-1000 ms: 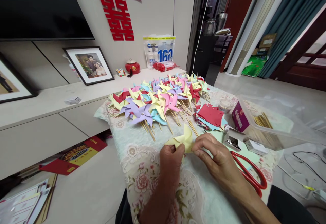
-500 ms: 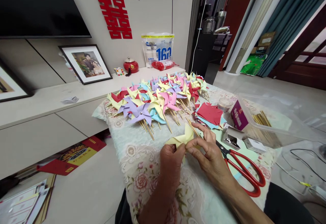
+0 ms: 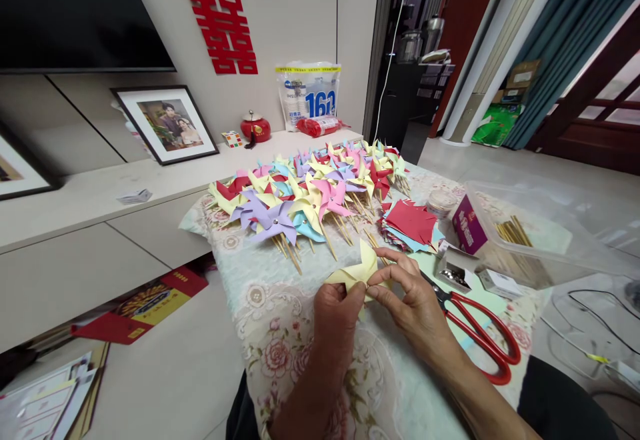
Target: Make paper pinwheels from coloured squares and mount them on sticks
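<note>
A pale yellow paper pinwheel (image 3: pixel 363 265) is held above the near part of the table, its blades folded inward. My left hand (image 3: pixel 337 310) is closed on it, the thumb pressing near its centre. Beside that thumb, my right hand (image 3: pixel 407 300) pinches thumb and forefinger together at the pinwheel's middle; whatever lies between those fingertips is too small to make out. Scissors with red handles (image 3: pixel 483 340) lie to the right of my right hand. Behind them stands an open small box (image 3: pixel 454 270) with shiny metal pieces inside.
Many finished pinwheels on sticks (image 3: pixel 277 220) cover the far half of the table. Cut paper sheets (image 3: pixel 413 223) are stacked right of them. A clear plastic bin (image 3: pixel 560 227) holding wooden sticks (image 3: pixel 515 232) stands at the right edge. A floral tablecloth (image 3: pixel 275 360) covers the table.
My right hand's fingers have drawn in slightly and stay pinched at the pinwheel's centre. The pinwheel's upper blade has shifted a little left. My left hand keeps its hold.
</note>
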A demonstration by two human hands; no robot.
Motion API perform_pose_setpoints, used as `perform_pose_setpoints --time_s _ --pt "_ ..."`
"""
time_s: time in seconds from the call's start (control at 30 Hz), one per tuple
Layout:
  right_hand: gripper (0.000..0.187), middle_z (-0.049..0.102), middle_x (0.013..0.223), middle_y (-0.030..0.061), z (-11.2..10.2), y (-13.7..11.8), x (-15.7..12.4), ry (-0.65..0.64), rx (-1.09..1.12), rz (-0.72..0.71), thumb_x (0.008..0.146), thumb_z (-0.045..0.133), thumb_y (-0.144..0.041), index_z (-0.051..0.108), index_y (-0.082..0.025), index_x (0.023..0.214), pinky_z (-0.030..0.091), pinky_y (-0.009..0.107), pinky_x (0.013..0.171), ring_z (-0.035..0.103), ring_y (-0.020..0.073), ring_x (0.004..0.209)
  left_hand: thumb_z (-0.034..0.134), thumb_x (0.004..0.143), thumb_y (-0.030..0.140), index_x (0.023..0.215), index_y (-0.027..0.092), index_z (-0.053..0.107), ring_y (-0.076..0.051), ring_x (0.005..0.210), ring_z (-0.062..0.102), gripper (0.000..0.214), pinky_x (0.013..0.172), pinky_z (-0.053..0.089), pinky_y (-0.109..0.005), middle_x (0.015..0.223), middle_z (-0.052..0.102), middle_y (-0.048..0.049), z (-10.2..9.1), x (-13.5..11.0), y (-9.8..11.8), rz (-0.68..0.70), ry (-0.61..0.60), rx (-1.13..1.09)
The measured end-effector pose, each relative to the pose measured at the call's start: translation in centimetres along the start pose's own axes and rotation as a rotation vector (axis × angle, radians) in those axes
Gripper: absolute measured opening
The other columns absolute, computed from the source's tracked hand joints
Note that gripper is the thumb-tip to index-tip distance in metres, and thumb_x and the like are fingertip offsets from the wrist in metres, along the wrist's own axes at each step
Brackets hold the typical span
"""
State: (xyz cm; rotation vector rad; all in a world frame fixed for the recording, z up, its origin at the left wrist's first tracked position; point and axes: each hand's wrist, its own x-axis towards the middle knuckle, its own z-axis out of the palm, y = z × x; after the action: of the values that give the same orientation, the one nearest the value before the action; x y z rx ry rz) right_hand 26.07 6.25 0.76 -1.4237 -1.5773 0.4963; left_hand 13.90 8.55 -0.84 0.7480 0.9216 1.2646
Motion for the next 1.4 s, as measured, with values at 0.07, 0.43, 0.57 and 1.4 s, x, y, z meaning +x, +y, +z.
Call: perform_pose_setpoints --time_s 0.07,0.43,0.57,1.4 --pt "0.014 0.061 0.128 0.0093 -0.06 -0.06 0.01 -0.007 -0.022 -0.016 0.09 0.065 -0.031 0.071 -0.024 0.079 0.035 0.05 0.103 0.05 0.0307 0.124 0.068 0.068 0.019 0.091 0.013 0.079 -0.024 0.083 0.071 0.026 0.073 0.052 -0.028 0.081 0.079 -0.0037 -0.07 0.06 -0.05 0.011 -0.021 -0.009" --pt "0.018 0.058 0.124 0.0085 -0.56 -0.34 0.3 -0.063 -0.002 0.013 0.091 0.062 -0.029 0.069 -0.023 0.076 0.033 0.049 0.104 0.045 0.0308 0.127 0.069 0.065 0.023 0.087 0.014 0.08 -0.022 0.074 0.068 0.026 0.067 0.051 -0.027 0.076 0.077 -0.0035 -0.21 0.17 0.05 -0.009 -0.014 0.069" --pt "0.018 0.058 0.121 0.0083 -0.67 -0.19 0.4 -0.093 0.049 0.064 0.089 0.063 -0.03 0.069 -0.023 0.074 0.033 0.048 0.104 0.044 0.0308 0.128 0.067 0.067 0.024 0.081 0.015 0.08 -0.017 0.064 0.062 0.021 0.06 0.047 -0.024 0.072 0.075 -0.0017 -0.07 0.07 0.21 0.005 -0.003 0.093" --pt "0.017 0.06 0.114 0.0086 -0.23 -0.96 0.07 -0.046 0.099 0.128 0.087 0.061 -0.033 0.067 -0.023 0.074 0.037 0.045 0.101 0.05 0.0288 0.119 0.069 0.066 0.021 0.082 0.016 0.074 -0.02 0.075 0.069 0.018 0.073 0.052 -0.028 0.077 0.077 -0.0024 -0.09 -0.1 0.01 0.041 0.024 0.11"
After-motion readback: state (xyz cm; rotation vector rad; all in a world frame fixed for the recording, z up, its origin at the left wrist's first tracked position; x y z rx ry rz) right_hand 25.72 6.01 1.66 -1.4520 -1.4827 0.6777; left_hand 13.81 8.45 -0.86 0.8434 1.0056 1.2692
